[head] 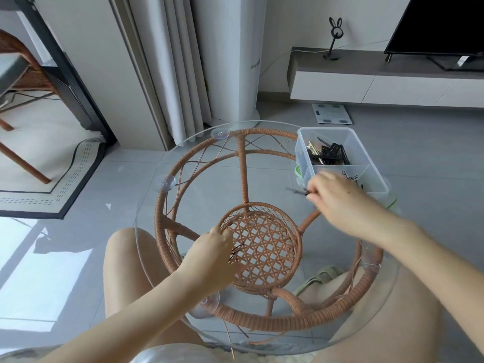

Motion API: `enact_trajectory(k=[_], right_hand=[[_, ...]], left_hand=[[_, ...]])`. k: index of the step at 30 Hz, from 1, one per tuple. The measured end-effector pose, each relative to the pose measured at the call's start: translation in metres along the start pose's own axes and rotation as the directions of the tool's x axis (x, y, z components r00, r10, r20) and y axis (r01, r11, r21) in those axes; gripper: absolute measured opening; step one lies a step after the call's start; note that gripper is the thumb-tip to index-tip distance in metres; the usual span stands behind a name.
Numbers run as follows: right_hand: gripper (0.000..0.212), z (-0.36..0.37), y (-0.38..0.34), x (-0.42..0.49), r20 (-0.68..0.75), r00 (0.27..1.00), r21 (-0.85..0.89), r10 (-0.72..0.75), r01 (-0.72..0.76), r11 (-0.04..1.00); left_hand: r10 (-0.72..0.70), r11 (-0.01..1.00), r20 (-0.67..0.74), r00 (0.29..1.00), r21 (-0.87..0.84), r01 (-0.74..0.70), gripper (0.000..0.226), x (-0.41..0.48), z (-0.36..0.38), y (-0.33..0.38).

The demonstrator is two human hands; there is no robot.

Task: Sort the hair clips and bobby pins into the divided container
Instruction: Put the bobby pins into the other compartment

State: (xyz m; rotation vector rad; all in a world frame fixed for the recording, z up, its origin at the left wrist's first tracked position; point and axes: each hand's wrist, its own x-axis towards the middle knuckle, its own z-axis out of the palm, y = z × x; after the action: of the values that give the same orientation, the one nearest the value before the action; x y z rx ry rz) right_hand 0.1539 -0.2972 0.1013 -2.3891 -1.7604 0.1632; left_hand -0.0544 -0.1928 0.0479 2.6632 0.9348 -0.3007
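Observation:
A clear plastic divided container (pixel 301 150) stands at the right rim of the round glass table (pixel 199 163). Its far compartment holds black and gold hair clips (pixel 327 153). Its near compartment holds bobby pins (pixel 352 178). My right hand (pixel 337 200) hovers by the container's near left corner, pinching a thin black bobby pin (pixel 296 191) that points left. My left hand (pixel 212 258) rests low over the table's middle, fingers curled on a few dark bobby pins (pixel 237 251).
The glass top sits on a rattan frame (pixel 243 174) with suction cups. A green lid (pixel 298 171) lies under the container. My knees are below the table. A scale (pixel 331 113), TV cabinet (pixel 379 82) and curtain (pixel 183 61) lie beyond.

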Motion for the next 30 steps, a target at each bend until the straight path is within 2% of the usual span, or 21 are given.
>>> enact_trajectory(k=[2, 4, 6, 7, 10, 13, 15, 18, 22, 25, 27, 30], right_hand=[[0.011, -0.013, 0.026, 0.004, -0.06, 0.998, -0.067, 0.035, -0.039, 0.997], [0.008, -0.019, 0.053, 0.008, -0.071, 0.996, -0.245, 0.052, -0.068, 0.967], [0.014, -0.02, 0.075, 0.012, -0.014, 0.997, -0.451, 0.07, -0.068, 0.89], [0.014, -0.019, 0.081, 0.016, 0.017, 0.997, -0.489, 0.075, -0.057, 0.87], [0.016, -0.013, 0.087, 0.026, 0.06, 0.997, -0.444, 0.046, -0.015, 0.896], [0.017, -0.012, 0.085, 0.031, 0.033, 0.996, -0.256, 0.087, -0.076, 0.964], [0.016, -0.017, 0.087, 0.03, -0.014, 0.994, -0.198, 0.11, -0.111, 0.974], [0.016, -0.027, 0.094, 0.02, -0.101, 0.986, -0.186, 0.132, -0.149, 0.971], [0.02, -0.033, 0.101, -0.002, -0.193, 0.97, -0.296, 0.147, -0.2, 0.934], [0.021, -0.032, 0.107, -0.021, -0.242, 0.948, -0.268, 0.205, -0.269, 0.925], [0.021, -0.028, 0.112, -0.03, -0.281, 0.921, -0.222, 0.271, -0.337, 0.915], [0.02, -0.017, 0.12, -0.041, -0.327, 0.858, -0.146, 0.395, -0.459, 0.876]], left_hand=[[0.004, 0.999, 0.079, 0.997, 0.032, -0.006, 0.021, 0.005, -0.006, 0.003], [0.009, 0.997, 0.132, 0.991, 0.078, -0.019, 0.003, 0.009, -0.009, 0.005], [0.022, 0.993, 0.157, 0.987, 0.107, -0.04, 0.017, 0.012, -0.01, 0.007], [0.025, 0.992, 0.174, 0.984, 0.119, -0.046, 0.022, 0.014, -0.011, 0.008], [0.033, 0.985, 0.198, 0.98, 0.158, -0.065, 0.025, 0.017, -0.013, 0.012], [0.029, 0.972, 0.224, 0.974, 0.222, -0.08, 0.027, 0.021, -0.008, 0.016], [0.033, 0.96, 0.245, 0.969, 0.262, -0.099, 0.027, 0.022, -0.006, 0.018], [0.04, 0.969, 0.256, 0.966, 0.225, -0.1, 0.025, 0.026, -0.008, 0.018], [0.056, 0.989, 0.213, 0.975, 0.125, -0.085, 0.023, 0.037, -0.032, 0.024], [0.193, 0.979, 0.078, 0.978, 0.047, -0.197, 0.024, 0.06, -0.069, 0.061], [0.318, 0.948, -0.006, 0.948, 0.011, -0.317, 0.025, 0.082, -0.088, 0.097], [0.405, 0.911, -0.006, 0.914, 0.096, -0.402, 0.021, 0.125, -0.095, 0.146]])
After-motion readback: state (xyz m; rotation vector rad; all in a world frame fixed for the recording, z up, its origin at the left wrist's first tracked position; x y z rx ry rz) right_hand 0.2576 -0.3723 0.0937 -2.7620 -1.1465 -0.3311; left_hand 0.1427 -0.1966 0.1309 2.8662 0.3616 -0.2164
